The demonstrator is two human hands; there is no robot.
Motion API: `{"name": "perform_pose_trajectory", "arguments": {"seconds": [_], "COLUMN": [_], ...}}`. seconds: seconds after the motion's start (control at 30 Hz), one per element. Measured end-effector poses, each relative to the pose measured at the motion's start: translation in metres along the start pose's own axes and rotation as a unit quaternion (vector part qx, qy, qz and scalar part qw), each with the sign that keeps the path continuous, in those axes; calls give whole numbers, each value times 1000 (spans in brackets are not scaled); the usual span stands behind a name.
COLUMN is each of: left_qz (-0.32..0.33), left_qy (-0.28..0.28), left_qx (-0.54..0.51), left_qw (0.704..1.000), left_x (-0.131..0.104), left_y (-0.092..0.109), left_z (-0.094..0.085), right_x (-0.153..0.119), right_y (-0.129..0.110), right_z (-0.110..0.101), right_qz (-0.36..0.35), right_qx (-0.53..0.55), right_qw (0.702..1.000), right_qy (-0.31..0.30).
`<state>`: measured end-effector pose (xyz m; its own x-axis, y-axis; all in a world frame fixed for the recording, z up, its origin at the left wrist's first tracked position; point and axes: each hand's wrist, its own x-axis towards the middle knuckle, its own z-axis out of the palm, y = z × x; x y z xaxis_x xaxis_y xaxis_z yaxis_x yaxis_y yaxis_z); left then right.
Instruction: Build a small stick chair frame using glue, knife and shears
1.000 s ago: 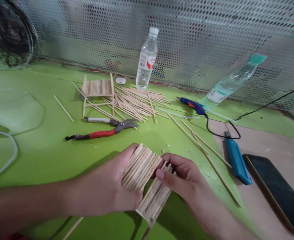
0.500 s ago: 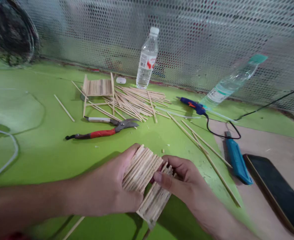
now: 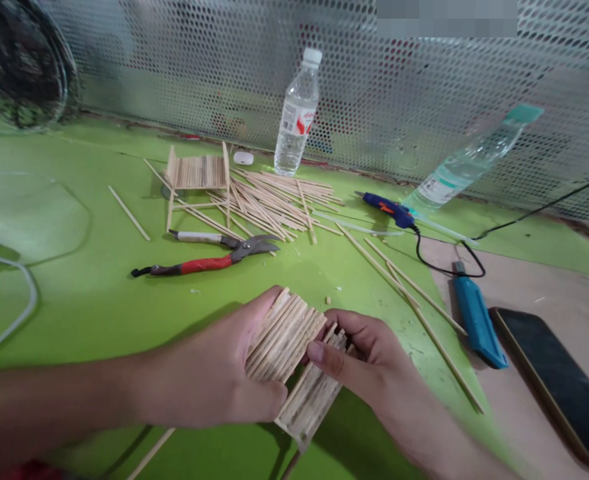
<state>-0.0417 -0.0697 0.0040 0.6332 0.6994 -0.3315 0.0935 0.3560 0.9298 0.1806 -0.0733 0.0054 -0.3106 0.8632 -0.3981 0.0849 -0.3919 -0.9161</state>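
Note:
Between my hands is a small structure of wooden sticks (image 3: 279,337), with two slatted panels set at an angle to each other. My left hand (image 3: 224,373) wraps round the upper-left panel, its thumb along the lower edge. My right hand (image 3: 369,373) pinches the other panel near its upper end, thumb on top; the fingertips beneath are partly hidden. A thin stick end juts down from the lower corner. Beyond my hands lie pruning shears (image 3: 214,257) with one red and one white handle. Behind them stands a small stick-built chair-like piece (image 3: 199,173).
A heap of loose sticks (image 3: 274,207) lies mid-table. Behind it stands a water bottle (image 3: 297,117); a second bottle (image 3: 467,167) leans at right. A blue glue gun (image 3: 387,208), a teal utility knife (image 3: 479,320) and a phone (image 3: 549,380) lie at right. A perforated metal screen (image 3: 174,73) borders the back.
The view has shifted very slightly. Both hands keep the same hold on the stick structure, and nothing on the table has visibly moved.

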Motion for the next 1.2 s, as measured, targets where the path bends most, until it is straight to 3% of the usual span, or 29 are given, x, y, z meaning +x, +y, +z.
{"name": "perform_pose_trajectory", "arguments": {"seconds": [0.1,0.53,0.87,1.03,1.2], "left_qz": [-30,-31,-64,-22,-21], "left_qy": [-7,-20,0,-13,-22], "left_qx": [-15,-18,-4,-2,-12], "left_qw": [999,999,998,1000,999], "left_x": [1,3,3,5,7], "left_y": [-1,0,-3,4,10], "left_z": [-1,-2,-3,-1,0], "right_x": [0,1,2,2,1], "right_y": [-1,-1,0,1,-1], "right_z": [1,1,3,2,3], "right_qz": [3,5,2,-3,-4], "right_qx": [2,39,43,36,41], "right_qw": [1000,999,999,999,999], "right_qy": [-1,-11,-12,-13,-18]}}
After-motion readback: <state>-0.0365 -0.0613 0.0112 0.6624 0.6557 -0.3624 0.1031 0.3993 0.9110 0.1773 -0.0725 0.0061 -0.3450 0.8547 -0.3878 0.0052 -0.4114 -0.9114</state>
